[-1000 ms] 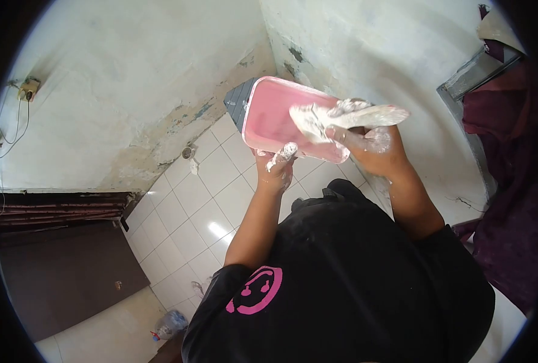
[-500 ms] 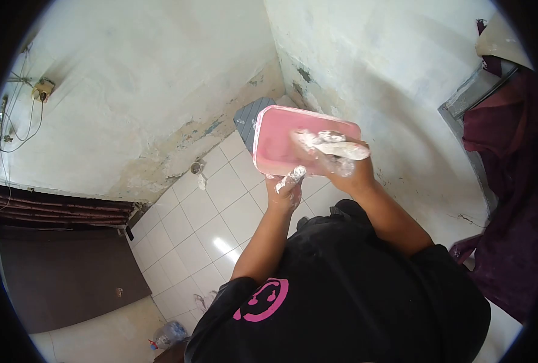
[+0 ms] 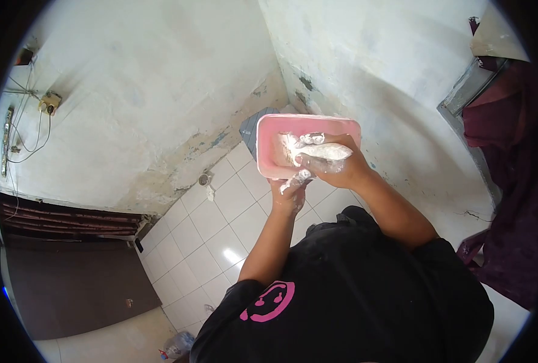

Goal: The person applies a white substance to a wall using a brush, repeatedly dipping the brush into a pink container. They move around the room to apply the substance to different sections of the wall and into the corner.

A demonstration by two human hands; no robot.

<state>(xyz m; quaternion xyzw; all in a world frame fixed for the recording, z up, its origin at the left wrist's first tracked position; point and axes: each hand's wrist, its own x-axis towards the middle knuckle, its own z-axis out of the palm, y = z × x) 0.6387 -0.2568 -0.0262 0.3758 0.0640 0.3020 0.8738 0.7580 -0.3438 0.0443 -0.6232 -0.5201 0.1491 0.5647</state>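
A pink plastic tub (image 3: 335, 126) with pale residue inside is held up in front of my chest. My left hand (image 3: 292, 190) grips its near edge from below, with a white-smeared thumb over the rim. Over the tub's inside, my right hand (image 3: 335, 160) is closed round a tool (image 3: 326, 151) coated in white paste. The tool's tip reaches the white paste (image 3: 286, 151) at the left of the tub. Paste also covers my right fingers.
Walls with peeling paint (image 3: 211, 142) meet in a corner behind the tub. A grey folded item (image 3: 249, 130) is behind it. White floor tiles (image 3: 217, 224), a small cup (image 3: 204, 179), a plastic bottle (image 3: 178, 345), a dark panel (image 3: 75, 284) and a purple curtain (image 3: 511, 212) surround me.
My right hand and the tool have moved left and slightly down within the tub. The tub has tilted a little, and the whole view has shifted slightly.
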